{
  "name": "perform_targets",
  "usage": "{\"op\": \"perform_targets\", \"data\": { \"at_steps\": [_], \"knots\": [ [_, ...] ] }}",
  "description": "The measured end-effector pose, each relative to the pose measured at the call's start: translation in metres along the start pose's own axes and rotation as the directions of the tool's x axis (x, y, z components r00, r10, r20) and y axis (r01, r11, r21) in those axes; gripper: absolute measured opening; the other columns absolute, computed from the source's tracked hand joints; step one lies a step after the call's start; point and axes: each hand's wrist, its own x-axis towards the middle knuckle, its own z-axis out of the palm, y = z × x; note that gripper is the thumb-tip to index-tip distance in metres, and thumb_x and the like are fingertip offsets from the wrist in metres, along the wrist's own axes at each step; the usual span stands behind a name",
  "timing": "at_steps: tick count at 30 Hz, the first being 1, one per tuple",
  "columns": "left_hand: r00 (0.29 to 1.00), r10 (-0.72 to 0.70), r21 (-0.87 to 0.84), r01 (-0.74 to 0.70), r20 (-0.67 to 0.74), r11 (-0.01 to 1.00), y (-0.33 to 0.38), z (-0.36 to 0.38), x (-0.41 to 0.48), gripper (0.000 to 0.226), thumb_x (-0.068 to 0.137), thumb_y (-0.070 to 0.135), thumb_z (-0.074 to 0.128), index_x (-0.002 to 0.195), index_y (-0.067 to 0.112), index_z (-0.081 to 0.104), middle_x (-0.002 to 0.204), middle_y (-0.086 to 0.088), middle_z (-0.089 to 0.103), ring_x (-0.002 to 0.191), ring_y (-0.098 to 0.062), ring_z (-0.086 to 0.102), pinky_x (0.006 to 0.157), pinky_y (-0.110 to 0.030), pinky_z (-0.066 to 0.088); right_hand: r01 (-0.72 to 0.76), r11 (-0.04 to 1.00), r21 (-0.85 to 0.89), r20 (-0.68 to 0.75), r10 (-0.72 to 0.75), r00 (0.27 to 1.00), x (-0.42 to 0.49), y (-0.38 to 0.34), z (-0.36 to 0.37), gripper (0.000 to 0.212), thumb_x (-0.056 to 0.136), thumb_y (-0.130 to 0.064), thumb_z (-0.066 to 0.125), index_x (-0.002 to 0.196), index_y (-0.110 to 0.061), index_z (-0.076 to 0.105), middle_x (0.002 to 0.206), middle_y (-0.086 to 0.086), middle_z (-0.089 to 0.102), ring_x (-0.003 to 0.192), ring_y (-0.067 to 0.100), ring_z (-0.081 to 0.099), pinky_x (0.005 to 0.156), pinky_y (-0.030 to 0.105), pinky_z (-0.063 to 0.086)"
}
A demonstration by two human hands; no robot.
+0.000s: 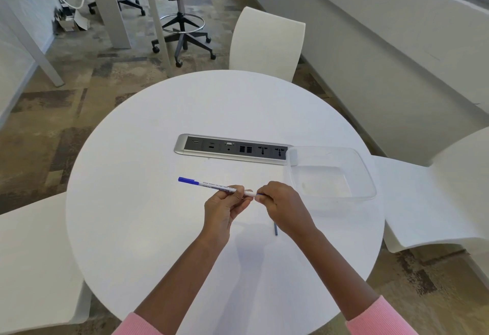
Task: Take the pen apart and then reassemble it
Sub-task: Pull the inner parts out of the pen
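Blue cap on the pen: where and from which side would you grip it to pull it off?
Probably pinch the blue cap across its sides, coming from the left: it juts free beyond the white barrel, which the left hand grips near the other end.

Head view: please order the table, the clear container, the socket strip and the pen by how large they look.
1. table
2. clear container
3. socket strip, longer but much narrower than the container
4. pen, the smallest
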Motion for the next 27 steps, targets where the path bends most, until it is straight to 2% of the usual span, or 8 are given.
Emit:
{"op": "perform_targets", "data": {
  "at_steps": [4,8,12,14,16,20,23,27],
  "knots": [
    [1.0,0.004,0.012,-0.004,0.015,1.0,-0.001,0.001,0.001,0.009,0.086,0.0,0.056,0.08,0.001,0.063,0.069,-0.009,0.07,0.061,-0.012,0.069,0.061,-0.017,0.057,-0.144,0.977,0.154,0.087,0.132,0.987,0.001,-0.001,-0.006,0.022,0.088,-0.012,0.049,0.074,-0.003,0.064,0.065,0.003,0.052,0.065,0.018,0.046,0.06,0.029,0.033],
    [0.999,0.007,0.022,-0.007,0.033,1.0,-0.002,0.0,0.001,0.009,0.086,0.0,0.056,0.081,0.001,0.063,0.068,-0.007,0.07,0.063,-0.013,0.07,0.063,-0.018,0.057,-0.308,0.884,0.35,0.234,0.236,0.943,0.005,0.001,-0.011,0.038,0.088,-0.013,0.05,0.051,-0.016,0.055,0.047,-0.005,0.048,0.048,0.009,0.042,0.051,0.021,0.034],
    [0.999,0.018,0.028,-0.019,0.042,0.999,-0.001,0.0,0.001,0.009,0.086,0.0,0.056,0.08,0.001,0.062,0.071,-0.008,0.07,0.064,-0.014,0.07,0.064,-0.018,0.057,-0.429,0.719,0.547,0.38,0.244,0.892,0.006,0.004,-0.015,0.038,0.093,-0.015,0.045,0.056,-0.013,0.056,0.049,0.0,0.049,0.04,0.006,0.041,0.046,0.016,0.035],
    [0.999,0.024,0.031,-0.025,0.037,0.999,-0.001,0.001,0.001,0.008,0.086,0.001,0.056,0.081,0.001,0.062,0.076,-0.011,0.069,0.064,-0.013,0.07,0.064,-0.018,0.057,-0.43,0.706,0.563,0.371,0.249,0.895,0.005,0.003,-0.012,0.038,0.095,-0.018,0.042,0.061,-0.011,0.058,0.054,0.002,0.049,0.043,0.007,0.043,0.046,0.014,0.037],
    [0.999,0.026,0.018,-0.026,0.024,0.999,0.0,0.001,0.002,0.007,0.086,0.001,0.056,0.082,0.001,0.062,0.078,-0.012,0.068,0.063,-0.012,0.069,0.064,-0.017,0.057,-0.363,0.771,0.524,0.267,0.256,0.929,0.002,0.003,-0.008,0.035,0.095,-0.019,0.04,0.068,-0.011,0.061,0.057,0.002,0.052,0.05,0.009,0.046,0.05,0.015,0.04],
    [1.0,0.02,-0.026,-0.02,-0.002,0.999,0.003,-0.001,0.003,0.007,0.086,0.0,0.056,0.082,0.0,0.063,0.07,-0.008,0.071,0.063,-0.013,0.07,0.062,-0.017,0.057,-0.178,0.925,0.335,0.034,0.176,0.984,-0.005,0.002,0.0,0.008,0.087,-0.017,0.055,0.088,-0.013,0.061,0.064,0.001,0.053,0.056,0.008,0.044,0.058,0.018,0.036],
    [1.0,0.019,-0.03,-0.019,-0.001,0.999,0.004,-0.001,0.003,0.006,0.085,0.0,0.057,0.084,0.0,0.063,0.071,-0.009,0.071,0.064,-0.015,0.071,0.062,-0.017,0.057,-0.052,0.989,0.14,-0.053,0.06,0.997,-0.006,0.004,0.005,0.011,0.085,-0.016,0.059,0.095,-0.012,0.06,0.072,0.0,0.053,0.063,0.004,0.044,0.06,0.012,0.033],
    [1.0,0.012,-0.031,-0.012,-0.007,0.999,0.002,-0.001,0.002,0.006,0.085,0.0,0.057,0.085,0.0,0.063,0.072,-0.009,0.07,0.063,-0.014,0.07,0.062,-0.018,0.057,0.061,0.996,-0.058,-0.142,-0.069,0.987,-0.004,0.006,0.008,0.015,0.084,-0.016,0.053,0.085,-0.005,0.062,0.073,0.011,0.058,0.07,0.023,0.049,0.059,0.02,0.031]
  ]
}}
